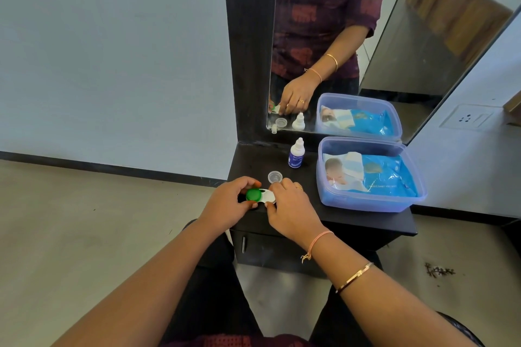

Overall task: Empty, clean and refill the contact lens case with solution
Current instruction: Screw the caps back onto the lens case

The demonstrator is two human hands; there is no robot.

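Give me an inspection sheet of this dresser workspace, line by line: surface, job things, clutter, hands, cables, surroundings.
Surface: dark dresser top below a mirror.
Job's things: contact lens case held at the front edge, green cap on its left well; clear cap lying loose behind it; solution bottle upright near the mirror.
Clutter: plastic tub holding a blue wipes pack.
Grippers: left hand grips the green cap; right hand steadies the case's right end.
Cables: nothing seen.
Surroundings: wall socket at right; debris on the floor.
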